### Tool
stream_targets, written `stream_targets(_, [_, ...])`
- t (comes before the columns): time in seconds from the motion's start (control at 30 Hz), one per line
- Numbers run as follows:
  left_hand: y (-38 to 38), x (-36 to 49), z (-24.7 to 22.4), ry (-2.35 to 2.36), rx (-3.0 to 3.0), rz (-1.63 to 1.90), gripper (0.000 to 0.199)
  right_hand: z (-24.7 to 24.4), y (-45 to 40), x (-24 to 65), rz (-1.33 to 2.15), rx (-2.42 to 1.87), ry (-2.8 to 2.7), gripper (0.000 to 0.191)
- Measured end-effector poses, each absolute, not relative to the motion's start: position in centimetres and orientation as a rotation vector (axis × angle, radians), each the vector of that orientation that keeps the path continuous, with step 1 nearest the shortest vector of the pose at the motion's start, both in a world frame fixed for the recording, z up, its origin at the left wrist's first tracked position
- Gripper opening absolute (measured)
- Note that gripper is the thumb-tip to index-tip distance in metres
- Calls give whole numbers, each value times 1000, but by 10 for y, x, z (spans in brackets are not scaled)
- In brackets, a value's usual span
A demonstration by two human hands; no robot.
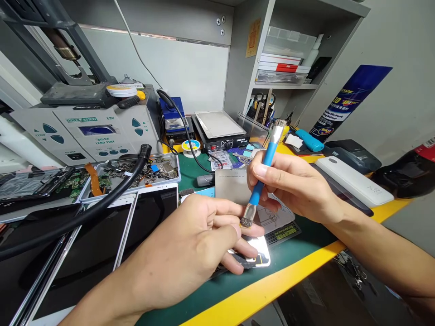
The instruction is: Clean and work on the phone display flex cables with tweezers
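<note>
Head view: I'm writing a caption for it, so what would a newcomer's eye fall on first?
Probably the blue brush, slanted in the right hand near the middle, its lower bristles down by the fingers of the left hand. Next might come the dark-blue can at the upper right, and the thick black hose sweeping across the left side.

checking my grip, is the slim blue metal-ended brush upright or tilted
Tilted: the brush in the right hand leans, its upper end farther right than its lower bristles.
</note>
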State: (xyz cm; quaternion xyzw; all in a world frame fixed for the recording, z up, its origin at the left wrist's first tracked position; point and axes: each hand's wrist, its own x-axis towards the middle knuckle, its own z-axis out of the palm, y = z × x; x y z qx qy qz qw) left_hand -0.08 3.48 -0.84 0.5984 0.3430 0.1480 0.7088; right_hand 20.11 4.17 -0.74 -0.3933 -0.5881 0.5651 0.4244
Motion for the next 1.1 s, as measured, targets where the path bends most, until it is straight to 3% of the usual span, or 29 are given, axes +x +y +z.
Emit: stream_targets(1.1, [33, 0, -7, 849, 1246, 368, 20, -5, 50, 204, 1425, -935, -1281, 22])
